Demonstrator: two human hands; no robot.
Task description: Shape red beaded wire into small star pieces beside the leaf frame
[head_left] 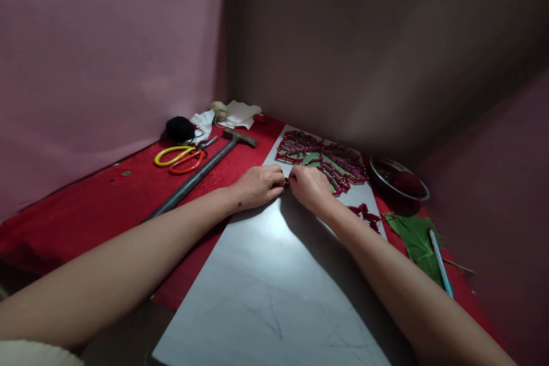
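A long white board [266,274] lies across the red-covered table, with faint pencil lines on its near part. On its far part a leaf-shaped pattern of dark red thread [338,168] runs around many small pins, with green showing between. A smaller red thread shape [366,214] sits near the right edge. My left hand [261,186] and my right hand [311,186] meet over the board just before the pattern. Both have their fingers closed around a small dark red piece between them, too small to make out.
A hammer [201,174] and scissors with yellow and orange handles [185,159] lie left. Behind them are a black yarn ball [180,129], a cream yarn ball [219,110] and white cloth [241,114]. Right are a metal bowl [422,190], a green leaf [414,237] and a pen [440,263].
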